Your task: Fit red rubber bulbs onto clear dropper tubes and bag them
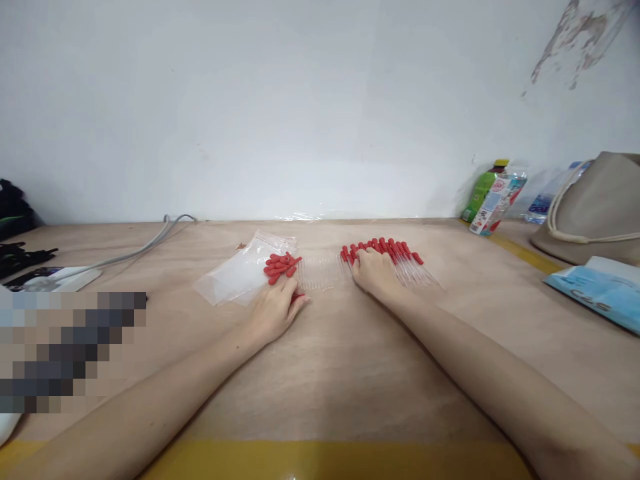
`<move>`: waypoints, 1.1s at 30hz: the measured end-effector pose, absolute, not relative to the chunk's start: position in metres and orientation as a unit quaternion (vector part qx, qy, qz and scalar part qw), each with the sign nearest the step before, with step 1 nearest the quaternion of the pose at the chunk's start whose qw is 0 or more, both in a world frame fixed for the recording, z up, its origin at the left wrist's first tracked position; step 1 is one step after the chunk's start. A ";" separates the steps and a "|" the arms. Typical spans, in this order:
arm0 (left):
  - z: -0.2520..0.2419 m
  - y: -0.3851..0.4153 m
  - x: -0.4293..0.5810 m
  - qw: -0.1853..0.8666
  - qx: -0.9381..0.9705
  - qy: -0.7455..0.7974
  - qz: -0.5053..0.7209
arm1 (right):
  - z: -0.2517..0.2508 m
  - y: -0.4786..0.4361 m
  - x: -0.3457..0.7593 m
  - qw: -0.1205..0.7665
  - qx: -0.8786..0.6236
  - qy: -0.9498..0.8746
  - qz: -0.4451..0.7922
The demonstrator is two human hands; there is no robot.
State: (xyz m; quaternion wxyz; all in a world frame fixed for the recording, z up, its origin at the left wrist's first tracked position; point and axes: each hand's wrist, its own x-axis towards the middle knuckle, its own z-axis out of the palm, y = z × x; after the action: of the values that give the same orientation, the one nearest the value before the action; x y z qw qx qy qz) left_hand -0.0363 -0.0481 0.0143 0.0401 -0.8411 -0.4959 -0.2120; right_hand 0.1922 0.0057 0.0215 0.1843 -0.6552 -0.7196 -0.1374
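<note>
My left hand [275, 310] rests on the brown table [330, 373], fingers curled round a small red rubber bulb at its tip. Just beyond it lies a pile of loose red bulbs [280, 265] and a row of clear glass tubes [320, 272]. My right hand [373, 270] lies knuckles up on a row of assembled droppers with red bulbs [400, 257]; its fingertips are hidden among them. A stack of clear plastic bags [240, 273] lies left of the red bulbs.
A grey cable [140, 250] runs across the back left. Drink bottles [493, 197] stand against the wall at the right, beside a beige bag [597, 210] and a blue packet [600, 290]. Dark items [20, 257] sit at the far left. Yellow tape [320, 460] edges the table front.
</note>
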 end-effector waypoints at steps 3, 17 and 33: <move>0.013 -0.047 -0.037 0.014 -0.843 -0.485 -0.233 | 0.017 0.007 0.191 0.188 -0.656 -0.720 -0.128; 0.005 -0.043 -0.038 0.034 -0.853 -0.425 -0.302 | 0.017 0.005 0.174 0.224 -0.654 -0.718 -0.081; 0.010 -0.043 -0.034 0.019 -0.863 -0.415 -0.288 | 0.029 0.007 0.161 0.153 -0.721 -0.675 -0.010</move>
State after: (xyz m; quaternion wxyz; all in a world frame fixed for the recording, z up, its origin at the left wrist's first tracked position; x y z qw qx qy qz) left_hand -0.0337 -0.0432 0.0096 0.0194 -0.8627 -0.4150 -0.2883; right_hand 0.1612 0.0066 0.0290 0.1532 -0.7215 -0.6752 -0.0099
